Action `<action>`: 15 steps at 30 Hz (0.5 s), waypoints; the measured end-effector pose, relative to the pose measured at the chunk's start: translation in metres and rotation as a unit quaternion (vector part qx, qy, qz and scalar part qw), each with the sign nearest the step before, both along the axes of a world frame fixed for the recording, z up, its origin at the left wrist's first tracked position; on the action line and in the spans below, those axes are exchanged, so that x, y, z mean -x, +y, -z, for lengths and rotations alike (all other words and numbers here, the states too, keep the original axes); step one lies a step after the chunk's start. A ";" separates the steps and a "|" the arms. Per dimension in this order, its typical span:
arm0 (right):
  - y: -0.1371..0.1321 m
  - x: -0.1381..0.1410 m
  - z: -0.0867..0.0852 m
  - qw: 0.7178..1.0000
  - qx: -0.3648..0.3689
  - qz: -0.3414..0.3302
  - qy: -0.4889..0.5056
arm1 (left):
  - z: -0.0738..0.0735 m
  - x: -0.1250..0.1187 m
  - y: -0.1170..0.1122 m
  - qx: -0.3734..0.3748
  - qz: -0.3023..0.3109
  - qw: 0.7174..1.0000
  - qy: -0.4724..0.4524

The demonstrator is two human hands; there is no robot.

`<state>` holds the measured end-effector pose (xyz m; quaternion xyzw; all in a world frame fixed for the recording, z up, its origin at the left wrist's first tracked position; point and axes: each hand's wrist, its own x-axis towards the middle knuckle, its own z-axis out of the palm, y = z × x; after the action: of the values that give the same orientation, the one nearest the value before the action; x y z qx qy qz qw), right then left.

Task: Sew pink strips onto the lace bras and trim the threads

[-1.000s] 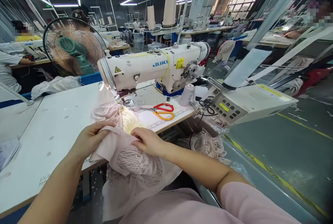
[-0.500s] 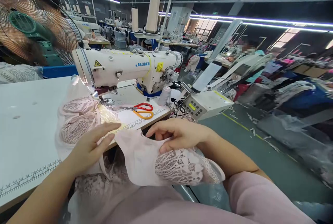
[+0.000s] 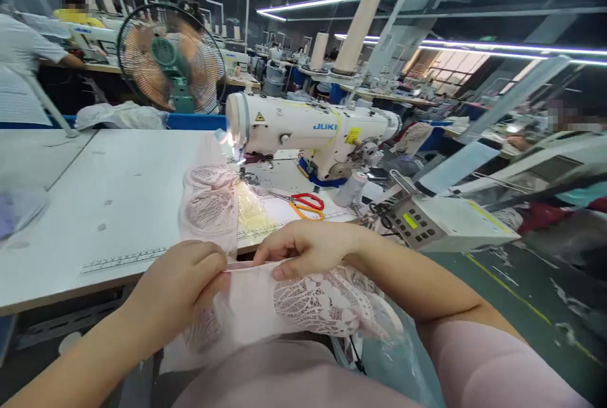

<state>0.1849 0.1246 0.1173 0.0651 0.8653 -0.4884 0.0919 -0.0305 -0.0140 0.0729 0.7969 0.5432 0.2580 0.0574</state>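
A pale pink lace bra (image 3: 249, 297) is stretched between my two hands in front of my lap. My left hand (image 3: 190, 275) pinches its upper edge on the left, fingers closed. On the right, my right hand (image 3: 315, 247) grips the same edge, thumb on the near side above the lace cup. Past my hands, more pink lace pieces (image 3: 208, 199) lie on the table (image 3: 137, 193), reaching up to the needle area of a white sewing machine (image 3: 289, 126). Yellowish film (image 3: 251, 209) lies beside them.
Scissors (image 3: 308, 202) with red and orange handles lie right of the film. A thread cone (image 3: 351, 188) stands by the machine. A control box (image 3: 431, 224) juts out on the right. Behind the table are a large fan (image 3: 173, 60) and people at other machines.
My left hand has gone from resting with fingers spread at the table edge to pinching the bra's edge. The bra's edge is now drawn straight. My view has turned left.
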 end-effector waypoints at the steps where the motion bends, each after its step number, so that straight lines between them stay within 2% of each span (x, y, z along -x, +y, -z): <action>1: 0.002 0.013 0.001 0.999 -0.008 -0.027 -0.025 | -0.002 0.009 -0.011 0.023 -0.011 1.000 -0.005; 3: 0.006 0.038 -0.002 0.993 -0.044 -0.085 -0.065 | -0.009 0.027 -0.036 0.100 -0.042 0.993 -0.042; 5: 0.010 0.057 -0.015 0.983 -0.089 -0.142 -0.079 | -0.018 0.043 -0.063 0.157 -0.110 0.977 -0.093; 8: 0.022 0.078 -0.045 0.964 -0.105 -0.234 -0.074 | -0.030 0.065 -0.089 0.156 -0.214 0.950 -0.167; 10: 0.032 0.096 -0.062 0.953 -0.116 -0.267 -0.089 | -0.034 0.086 -0.089 0.162 -0.219 0.943 -0.189; 12: 0.039 0.124 -0.065 0.939 -0.201 -0.245 -0.135 | -0.031 0.115 -0.076 0.180 -0.205 0.946 -0.177; 13: 0.042 0.142 -0.060 0.924 -0.270 -0.214 -0.165 | -0.026 0.132 -0.066 0.181 -0.211 0.948 -0.158; 15: 0.044 0.181 -0.037 0.859 -0.431 -0.148 -0.231 | -0.012 0.168 -0.044 0.180 -0.255 0.944 -0.104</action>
<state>0.0039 0.1690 0.1545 0.0802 0.9427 -0.0180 0.3233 -0.1985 -0.0583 0.0853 0.5766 0.7569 0.2433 0.1885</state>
